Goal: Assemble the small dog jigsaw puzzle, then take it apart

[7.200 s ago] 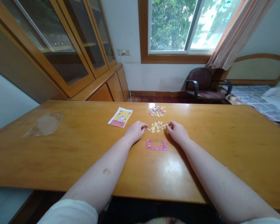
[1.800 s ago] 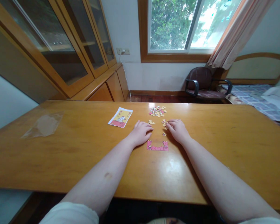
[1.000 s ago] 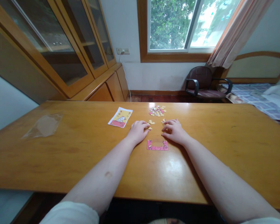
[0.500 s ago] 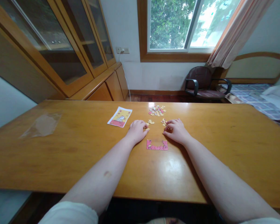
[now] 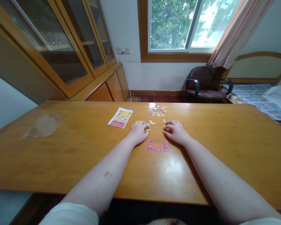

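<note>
My left hand (image 5: 139,131) rests on the table with fingers curled, and a yellow jigsaw piece (image 5: 148,130) shows at its fingertips. Opposite it, my right hand (image 5: 175,130) is closed, with a small light jigsaw piece (image 5: 163,131) at the thumb and fingertips. Between and just beyond the hands lie a yellow cluster of pieces (image 5: 151,122) on the left and another small cluster (image 5: 164,121) on the right, partly covered by my right fingers. Nearer to me is a joined pink U-shaped puzzle section (image 5: 157,148). Farther back lies a pile of loose pieces (image 5: 157,111).
A picture card (image 5: 120,117) with a white animal on yellow and pink lies left of my left hand. Clear plastic wrapping (image 5: 45,125) is on the left of the wooden table (image 5: 84,156). Beyond the table stand a glass-door cabinet (image 5: 93,73) and an armchair (image 5: 202,81).
My right hand has shifted slightly left, and a small piece now shows at its fingertips. My left hand has barely moved; the pink section stays in place.
</note>
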Demonstrator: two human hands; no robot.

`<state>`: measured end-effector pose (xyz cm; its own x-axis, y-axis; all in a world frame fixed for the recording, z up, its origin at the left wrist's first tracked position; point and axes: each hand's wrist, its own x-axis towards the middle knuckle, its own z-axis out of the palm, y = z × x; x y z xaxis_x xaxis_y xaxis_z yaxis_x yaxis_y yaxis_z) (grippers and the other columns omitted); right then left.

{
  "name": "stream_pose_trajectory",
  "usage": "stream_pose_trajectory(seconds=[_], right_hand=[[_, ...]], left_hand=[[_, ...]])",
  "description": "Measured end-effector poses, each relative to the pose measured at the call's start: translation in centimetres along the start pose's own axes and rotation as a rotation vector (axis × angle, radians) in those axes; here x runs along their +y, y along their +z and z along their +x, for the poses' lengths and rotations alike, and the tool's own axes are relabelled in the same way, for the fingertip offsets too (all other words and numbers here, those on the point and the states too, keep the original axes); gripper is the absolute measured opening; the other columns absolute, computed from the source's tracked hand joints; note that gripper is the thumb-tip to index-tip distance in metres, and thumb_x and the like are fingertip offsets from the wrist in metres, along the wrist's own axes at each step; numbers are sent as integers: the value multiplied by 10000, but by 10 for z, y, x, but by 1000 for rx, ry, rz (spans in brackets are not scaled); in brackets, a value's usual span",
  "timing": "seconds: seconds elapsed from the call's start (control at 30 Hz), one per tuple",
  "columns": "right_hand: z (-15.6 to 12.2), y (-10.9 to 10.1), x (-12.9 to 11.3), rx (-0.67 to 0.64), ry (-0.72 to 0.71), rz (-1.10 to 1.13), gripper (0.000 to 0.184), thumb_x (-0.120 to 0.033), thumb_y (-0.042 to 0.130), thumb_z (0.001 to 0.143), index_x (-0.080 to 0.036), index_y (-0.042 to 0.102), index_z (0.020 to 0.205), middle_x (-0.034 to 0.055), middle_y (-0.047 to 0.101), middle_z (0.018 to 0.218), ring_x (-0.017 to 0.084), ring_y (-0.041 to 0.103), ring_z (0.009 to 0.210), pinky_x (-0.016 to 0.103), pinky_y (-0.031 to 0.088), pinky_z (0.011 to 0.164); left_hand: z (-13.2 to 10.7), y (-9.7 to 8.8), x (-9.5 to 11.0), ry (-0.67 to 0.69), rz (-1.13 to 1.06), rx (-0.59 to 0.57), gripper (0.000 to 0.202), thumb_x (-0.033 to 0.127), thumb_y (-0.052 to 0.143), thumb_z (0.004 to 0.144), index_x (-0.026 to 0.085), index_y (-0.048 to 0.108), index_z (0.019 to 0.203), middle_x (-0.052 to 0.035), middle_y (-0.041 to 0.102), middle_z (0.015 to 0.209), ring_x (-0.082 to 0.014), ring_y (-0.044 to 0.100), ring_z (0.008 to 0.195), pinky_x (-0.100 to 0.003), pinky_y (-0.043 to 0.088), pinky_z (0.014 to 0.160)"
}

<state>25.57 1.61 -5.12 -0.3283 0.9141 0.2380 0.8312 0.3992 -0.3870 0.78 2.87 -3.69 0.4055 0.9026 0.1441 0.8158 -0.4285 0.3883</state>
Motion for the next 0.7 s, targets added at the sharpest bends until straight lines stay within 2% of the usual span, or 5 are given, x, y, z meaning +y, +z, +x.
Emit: stream_pose_trajectory(seconds=[0.3,0.43,0.57,0.7], right_hand=[[2,9,8,60,65,-11,172,-330,599,866,-264,759,868,79,671,1121,269,546,1099,532,300,1048],[2,10,6,81,62,-2,161,-302,601,852,-264,757,862,73,674,1113,272,544,1106,541,280,1061],[3,7,6,187,194,-6,204,-222,552,831,-247,751,871,69,679,1117,275,541,1120,555,235,1088],[4,3,7,249,324,-9,226,-195,529,801,-215,746,860,81,677,1120,271,545,1098,504,301,1060]], left_hand=[[3,5,-6,-17,-32,10,166,322,593,841,208,675,930,-70,659,1100,-258,545,1105,-415,428,1010],[3,4,-4,-53,-42,11,182,325,602,836,209,681,951,-89,619,1197,-279,513,1186,-440,407,1049],[3,2,-3,-125,-52,51,257,335,605,828,202,668,1040,-109,552,1316,-297,452,1283,-455,370,1098],[4,3,-8,-208,-22,126,257,288,573,833,182,655,1052,-118,573,1288,-293,482,1253,-443,381,1096]])
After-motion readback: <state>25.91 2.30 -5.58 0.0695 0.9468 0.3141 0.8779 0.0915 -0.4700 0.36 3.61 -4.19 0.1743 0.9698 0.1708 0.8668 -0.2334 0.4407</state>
